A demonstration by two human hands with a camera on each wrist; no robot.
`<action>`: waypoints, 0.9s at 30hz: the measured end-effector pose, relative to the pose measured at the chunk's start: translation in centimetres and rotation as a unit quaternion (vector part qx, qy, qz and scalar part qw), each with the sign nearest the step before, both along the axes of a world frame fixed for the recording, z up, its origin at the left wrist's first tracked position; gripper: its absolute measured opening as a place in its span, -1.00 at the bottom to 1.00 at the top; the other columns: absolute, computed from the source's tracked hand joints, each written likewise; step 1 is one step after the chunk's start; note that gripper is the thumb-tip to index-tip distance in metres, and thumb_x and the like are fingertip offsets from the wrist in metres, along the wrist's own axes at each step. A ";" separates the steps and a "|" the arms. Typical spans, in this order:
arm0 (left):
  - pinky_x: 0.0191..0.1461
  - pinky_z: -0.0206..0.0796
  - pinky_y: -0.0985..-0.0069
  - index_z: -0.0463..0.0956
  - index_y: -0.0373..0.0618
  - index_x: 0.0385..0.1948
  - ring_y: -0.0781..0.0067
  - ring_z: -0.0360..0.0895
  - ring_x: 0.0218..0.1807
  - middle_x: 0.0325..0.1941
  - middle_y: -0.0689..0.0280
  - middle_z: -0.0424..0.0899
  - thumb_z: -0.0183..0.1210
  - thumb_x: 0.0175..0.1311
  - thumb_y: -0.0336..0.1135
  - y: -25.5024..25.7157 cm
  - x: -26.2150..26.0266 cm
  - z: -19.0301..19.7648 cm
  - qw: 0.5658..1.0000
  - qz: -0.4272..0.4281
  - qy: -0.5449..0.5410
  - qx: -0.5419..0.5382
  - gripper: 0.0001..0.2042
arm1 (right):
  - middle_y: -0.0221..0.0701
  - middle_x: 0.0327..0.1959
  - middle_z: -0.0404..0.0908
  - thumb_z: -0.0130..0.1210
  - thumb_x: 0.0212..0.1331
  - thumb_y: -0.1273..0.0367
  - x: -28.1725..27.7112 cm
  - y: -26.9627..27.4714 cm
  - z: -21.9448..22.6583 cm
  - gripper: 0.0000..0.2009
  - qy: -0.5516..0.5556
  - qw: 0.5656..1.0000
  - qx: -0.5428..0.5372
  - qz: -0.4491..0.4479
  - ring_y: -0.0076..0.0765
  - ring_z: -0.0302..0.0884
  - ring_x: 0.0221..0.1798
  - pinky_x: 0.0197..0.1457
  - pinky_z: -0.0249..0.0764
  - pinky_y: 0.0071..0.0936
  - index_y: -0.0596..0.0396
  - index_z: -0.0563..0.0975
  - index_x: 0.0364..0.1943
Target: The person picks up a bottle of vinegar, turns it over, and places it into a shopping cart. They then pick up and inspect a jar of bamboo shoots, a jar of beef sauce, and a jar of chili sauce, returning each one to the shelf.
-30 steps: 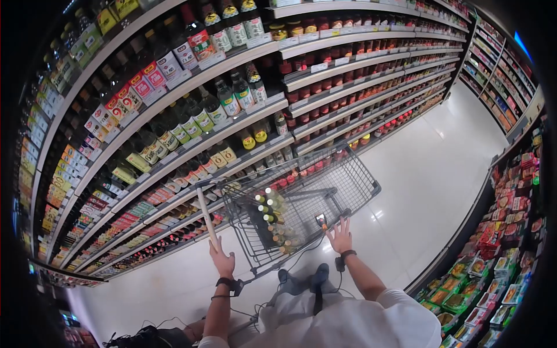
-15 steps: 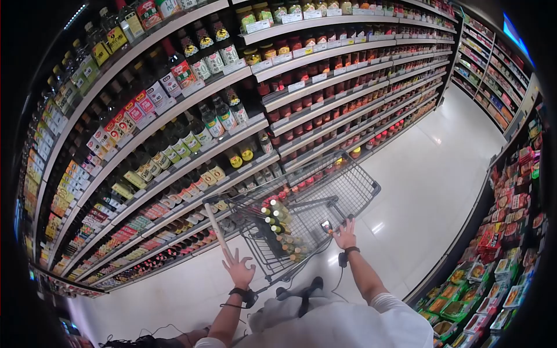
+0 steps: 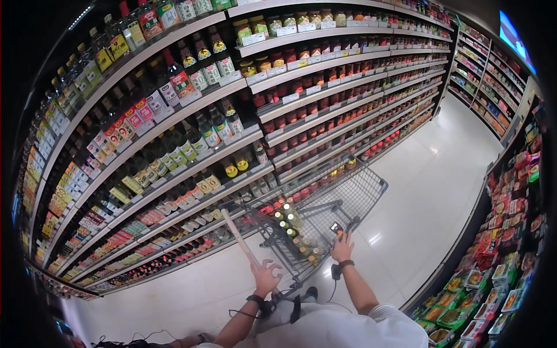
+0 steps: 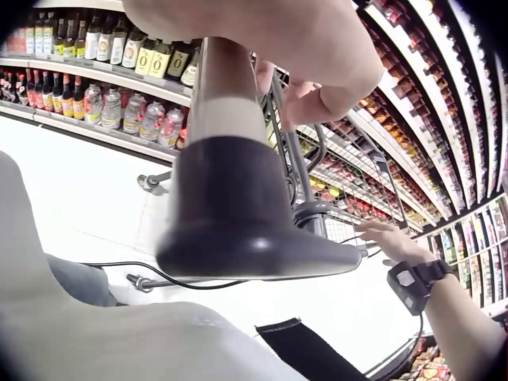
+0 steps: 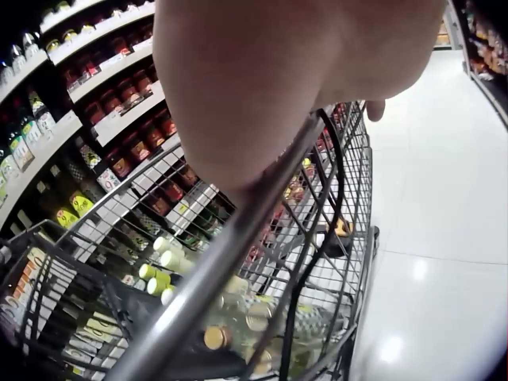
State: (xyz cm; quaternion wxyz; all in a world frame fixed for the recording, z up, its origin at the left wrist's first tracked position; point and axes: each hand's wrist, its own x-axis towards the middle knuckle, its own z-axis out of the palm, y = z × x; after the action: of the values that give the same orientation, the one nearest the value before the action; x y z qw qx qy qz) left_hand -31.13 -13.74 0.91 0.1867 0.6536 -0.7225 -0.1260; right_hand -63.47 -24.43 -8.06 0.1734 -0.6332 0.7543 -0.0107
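A wire shopping cart (image 3: 371, 194) stands slantwise alongside the shelf. My left hand (image 3: 266, 277) rests on the near end of its pale handle (image 3: 237, 235); in the left wrist view the hand (image 4: 278, 40) lies over the handle (image 4: 226, 107), fingers bent and spread, not wrapped round it. My right hand (image 3: 342, 247), fingers extended, touches the cart's near side rim. From the right wrist view, that hand (image 5: 270, 79) lies on the metal rim (image 5: 190, 298). Several bottles (image 3: 292, 223) with pale and yellow-green caps stand in the cart's handle end.
Shelves of sauce bottles (image 3: 154, 101) and jars (image 3: 325, 78) run along the left and far side. Packaged food (image 3: 455, 307) fills a display on the right. Pale floor (image 3: 426, 168) lies between them. A black cable (image 5: 295, 309) hangs along the cart.
The cart has shifted right in the head view, and the shelf bottles leftward. My left hand has moved right along with the handle, its fingers now more bent. My right hand has stayed at the rim.
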 end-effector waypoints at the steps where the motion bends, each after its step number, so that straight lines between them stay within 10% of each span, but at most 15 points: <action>1: 0.44 -0.27 -0.41 0.75 0.26 -0.32 -0.56 -0.38 0.54 0.07 0.24 0.56 0.33 -0.10 -0.14 -0.1 -0.8 1.0 1.000 -0.012 -0.004 0.011 -0.77 | -0.18 0.57 0.02 0.25 0.08 0.19 0.1 0.4 0.4 -0.36 -0.037 0.997 -0.045 -0.047 0.21 -0.20 0.62 0.36 0.20 0.47 -0.08 0.40 0.32; 3: 0.44 -0.26 -0.40 0.75 0.17 -0.30 -0.56 -0.37 0.55 0.10 0.19 0.54 0.32 -0.09 -0.15 -0.6 -2.2 2.0 0.999 -0.021 -0.025 0.024 -0.75 | -0.19 0.59 -0.03 0.24 0.11 0.26 -0.1 2.1 0.7 -0.37 -0.108 0.975 -0.120 -0.153 0.24 -0.09 0.58 0.34 0.30 0.35 -0.02 0.36 0.33; 6: 0.42 -0.22 -0.39 0.72 -0.01 -0.29 -0.59 -0.35 0.55 0.15 0.06 0.50 0.28 -0.05 -0.18 -0.7 -4.1 1.8 0.997 -0.040 -0.049 0.043 -0.74 | 0.32 0.38 0.07 0.23 0.17 0.40 0.0 3.8 1.3 -0.31 -0.303 0.885 -0.219 -0.276 0.41 0.23 0.34 0.40 0.32 -0.03 0.19 0.18 0.38; 7: 0.40 -0.18 -0.38 0.70 -0.01 -0.31 -0.59 -0.36 0.55 0.16 0.04 0.49 0.27 -0.05 -0.18 -0.9 -4.7 1.9 0.997 -0.045 -0.062 0.028 -0.75 | 0.22 0.20 0.33 0.24 0.21 0.36 -1.1 3.7 -4.9 -0.28 -0.176 0.901 -0.338 -0.208 0.27 0.57 0.05 0.10 0.60 -0.05 0.13 0.12 0.41; 10: 0.36 -0.10 -0.36 0.66 -0.03 -0.34 -0.59 -0.39 0.55 0.21 -0.02 0.44 0.25 -0.05 -0.19 -1.8 -6.5 1.9 0.995 -0.052 -0.085 -0.017 -0.76 | -0.06 -0.14 0.56 0.23 0.29 0.28 -2.6 4.0 -5.7 -0.41 -0.564 0.720 -0.051 -0.401 -0.22 0.59 -0.66 -0.62 0.58 -0.35 0.17 0.21 0.29; 16: 0.37 -0.14 -0.42 0.63 0.01 -0.28 -0.61 -0.43 0.55 0.38 -0.04 0.28 0.27 -0.03 -0.17 -3.2 -8.1 1.9 0.996 -0.068 -0.060 -0.004 -0.74 | 0.01 -0.02 0.57 0.28 0.23 0.13 -6.7 2.5 -10.1 -0.34 -0.346 0.877 -0.147 -0.298 -0.11 0.65 -0.01 -0.18 0.64 -0.20 0.20 0.24 0.26; 20: 0.46 -0.17 -0.33 0.60 0.03 -0.14 -0.52 -0.35 0.57 0.43 -0.03 0.23 0.28 0.03 -0.23 -4.0 -7.8 1.9 0.994 -0.090 0.048 -0.027 -0.70 | -0.14 -0.21 0.63 0.22 0.32 0.21 -7.6 2.3 -3.6 -0.50 -0.614 0.697 0.015 -0.370 -0.31 0.69 -0.31 -0.36 0.67 -0.26 0.20 0.29 0.14; 27: 0.44 0.18 0.12 0.46 -0.08 0.13 -0.19 0.18 0.48 0.52 -0.04 0.14 0.33 0.05 -0.40 -2.7 -1.7 2.0 0.965 -0.013 0.259 0.023 -0.48 | -0.35 -0.63 0.60 0.21 0.34 0.31 -6.8 1.9 -2.0 -0.77 -0.621 0.718 -0.091 -0.299 -0.47 0.54 -0.66 -0.56 0.54 -0.49 0.17 0.43 -0.28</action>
State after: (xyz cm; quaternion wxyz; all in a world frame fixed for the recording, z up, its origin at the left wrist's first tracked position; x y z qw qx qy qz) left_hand -32.82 -16.47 2.86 0.3510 0.5931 -0.6549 -0.3102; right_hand -70.23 -22.49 -10.10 0.5321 -0.2382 0.6227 -0.5219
